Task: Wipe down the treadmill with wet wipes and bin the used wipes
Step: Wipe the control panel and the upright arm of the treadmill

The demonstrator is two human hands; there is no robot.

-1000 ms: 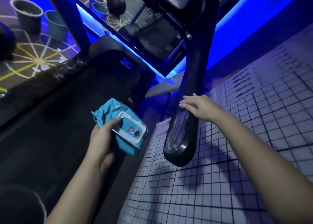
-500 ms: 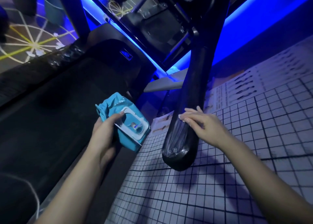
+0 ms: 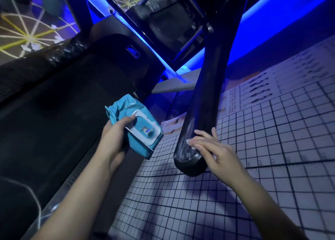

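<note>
From my head camera, the treadmill belt (image 3: 63,103) fills the left side, a wide, dark, matte strip running away from me. Its right edge passes under my left forearm. To the right of that edge lies a pale floor mat (image 3: 272,158) printed with a fine black grid. It is flat and open all the way to the right border. A bright blue light strip (image 3: 145,40) runs diagonally beyond the front of the belt, and a patterned carpet (image 3: 27,31) shows at the far left.

The treadmill's handrail (image 3: 201,103) comes down from the far upper right towards me. It is a thick, rounded black bar with a slight gloss, and it ends in a blunt cap that hangs free above the mat. Wet whitish streaks show on its near end. There is open space all round that end, and a clear gap between it and my left hand.

My left hand (image 3: 116,136) grips the pack of wipes (image 3: 134,129), a crinkled teal soft pack with a white plastic flap lid. My thumb lies across the lid's rim and my fingers are curled underneath. The pack sits above the belt's right edge, to the left of the rail and not touching it.

My right hand (image 3: 215,149) lies over the near end of the rail, just above the cap. Its fingers are nearly straight and laid flat, and they press a white wipe (image 3: 190,144) against the bar. Only a small edge of the wipe shows past my fingertips.
</note>
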